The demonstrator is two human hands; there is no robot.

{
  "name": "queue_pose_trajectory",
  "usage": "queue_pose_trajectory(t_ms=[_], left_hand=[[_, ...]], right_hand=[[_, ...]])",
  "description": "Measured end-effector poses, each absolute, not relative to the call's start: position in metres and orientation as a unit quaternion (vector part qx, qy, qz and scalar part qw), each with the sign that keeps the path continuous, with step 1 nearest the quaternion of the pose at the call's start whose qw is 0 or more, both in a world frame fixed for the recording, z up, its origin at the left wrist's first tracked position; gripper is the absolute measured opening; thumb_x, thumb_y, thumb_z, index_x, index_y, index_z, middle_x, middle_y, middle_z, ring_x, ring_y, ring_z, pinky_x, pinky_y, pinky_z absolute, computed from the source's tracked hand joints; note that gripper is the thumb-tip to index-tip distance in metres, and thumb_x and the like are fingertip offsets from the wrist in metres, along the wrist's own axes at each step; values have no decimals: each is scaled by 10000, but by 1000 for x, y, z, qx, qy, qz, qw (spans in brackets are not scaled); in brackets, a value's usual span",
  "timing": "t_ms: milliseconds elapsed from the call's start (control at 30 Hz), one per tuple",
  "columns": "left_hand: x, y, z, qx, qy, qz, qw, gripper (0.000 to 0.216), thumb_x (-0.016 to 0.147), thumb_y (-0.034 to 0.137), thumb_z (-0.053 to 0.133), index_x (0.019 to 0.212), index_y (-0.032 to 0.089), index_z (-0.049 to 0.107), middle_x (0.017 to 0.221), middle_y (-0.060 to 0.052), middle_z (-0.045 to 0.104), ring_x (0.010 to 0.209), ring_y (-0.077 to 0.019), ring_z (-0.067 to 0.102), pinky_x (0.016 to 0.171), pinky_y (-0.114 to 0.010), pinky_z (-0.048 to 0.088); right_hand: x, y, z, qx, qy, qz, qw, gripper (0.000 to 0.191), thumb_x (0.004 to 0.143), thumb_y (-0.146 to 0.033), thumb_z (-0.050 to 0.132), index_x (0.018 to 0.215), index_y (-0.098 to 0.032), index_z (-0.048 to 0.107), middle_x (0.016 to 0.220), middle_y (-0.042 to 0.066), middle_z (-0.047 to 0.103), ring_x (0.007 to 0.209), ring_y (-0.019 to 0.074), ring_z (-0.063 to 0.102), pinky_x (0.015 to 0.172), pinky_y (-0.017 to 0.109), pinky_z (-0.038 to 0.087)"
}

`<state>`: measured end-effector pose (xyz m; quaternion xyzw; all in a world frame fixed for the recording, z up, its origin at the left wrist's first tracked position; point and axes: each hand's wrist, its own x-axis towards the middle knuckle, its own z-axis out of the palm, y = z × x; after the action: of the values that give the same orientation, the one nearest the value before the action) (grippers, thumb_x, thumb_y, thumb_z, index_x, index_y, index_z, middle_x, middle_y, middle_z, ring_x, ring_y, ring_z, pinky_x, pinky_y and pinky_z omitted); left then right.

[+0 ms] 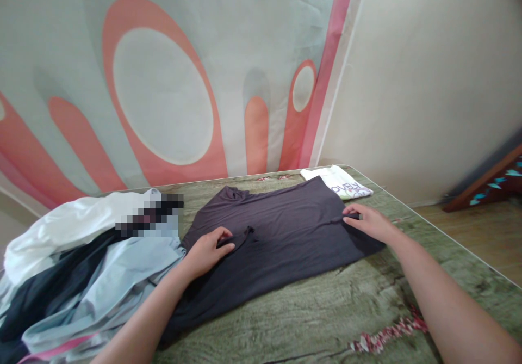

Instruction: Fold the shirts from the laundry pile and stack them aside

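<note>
A dark purple-grey shirt (281, 228) lies spread sideways across the table, its hem end toward the right and a bunched part at the far left. My left hand (212, 252) pinches a fold of the cloth near the neckline, where a small dark loop of fabric stands up. At the hem end, my right hand (361, 220) grips a gathered bit of the same shirt between thumb and fingers. Both hands are closed. Beyond the shirt's far right corner rests a folded white T-shirt (346, 185) with printed lettering, partly covered by the dark cloth.
A heap of loose clothes (93, 266), white, black and light grey, fills the table's left side. The wood-patterned table (285, 315) ends at a wall hanging (228, 108) behind and at an edge on the right. A brown wooden piece (485, 184) stands on the floor beyond.
</note>
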<state>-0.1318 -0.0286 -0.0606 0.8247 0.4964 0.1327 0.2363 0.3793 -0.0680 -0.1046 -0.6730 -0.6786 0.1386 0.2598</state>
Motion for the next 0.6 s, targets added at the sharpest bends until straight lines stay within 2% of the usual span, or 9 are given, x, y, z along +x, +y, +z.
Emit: queue_pose_trajectory(t_ms=[133,233,333,433,533,600], left_hand=[[-127,-33,-62,841,483,113,215,203,826,403,557,890,213,587,940,-42,670,917,-243,629,805,-308,432],[-126,-37,-51,842,464,114,250,194,860,407,507,893,220,547,895,-20,643,875,-220,612,786,-297,437],[-126,-42,-32,833,433,123,322,220,886,431,479,934,224,534,923,-11,627,891,-203,586,830,-297,438],[-130,-51,-6,800,394,125,434,239,888,439,510,976,222,557,964,-6,630,914,-188,576,844,-276,448],[-134,-64,23,762,355,84,535,290,867,443,566,1037,210,594,975,-12,648,871,-178,588,769,-245,468],[-135,-76,40,757,318,38,570,319,853,451,593,1034,191,631,905,-14,662,791,-166,593,688,-220,467]], right_hand=[[376,-70,-99,-671,-680,162,248,213,755,-418,615,849,-230,645,871,37,686,835,249,608,783,370,455],[376,-73,-93,-657,-665,214,285,248,778,-457,602,854,-221,614,856,28,664,848,236,599,792,347,450],[379,-78,-83,-630,-640,284,336,308,773,-496,628,894,-213,604,888,29,651,887,228,586,803,322,447],[387,-89,-69,-618,-610,326,374,366,724,-523,690,913,-218,616,872,26,641,841,213,577,759,307,451],[402,-108,-56,-607,-587,340,413,408,649,-558,741,861,-231,623,798,29,627,773,213,581,692,311,467],[415,-122,-51,-632,-580,296,420,466,587,-649,728,776,-238,617,741,45,625,728,233,597,659,340,486]])
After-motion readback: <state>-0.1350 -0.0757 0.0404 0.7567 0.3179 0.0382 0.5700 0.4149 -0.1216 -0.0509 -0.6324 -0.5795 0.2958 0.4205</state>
